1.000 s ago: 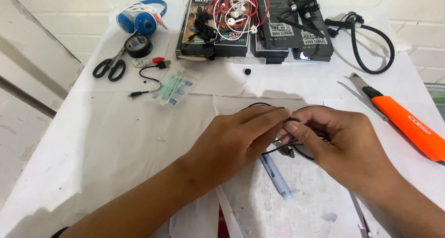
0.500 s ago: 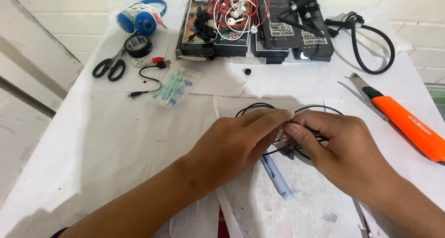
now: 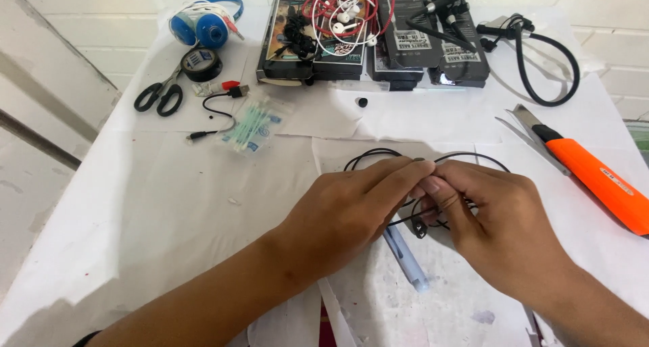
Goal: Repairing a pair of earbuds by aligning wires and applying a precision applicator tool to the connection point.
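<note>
- While both hands meet, the left hand (image 3: pixel 351 208) and right hand (image 3: pixel 493 218) pinch a black earphone cable (image 3: pixel 466 159).
- Coiling looks underway; next loop needs steady tension toward twelve o'clock.

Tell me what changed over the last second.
The thin black cable has opened from a tight bunch into two wider loops beyond the fingertips. The left hand and right hand still pinch it together at the same spot. The scissors, orange cutter and boxes stayed put.
</note>
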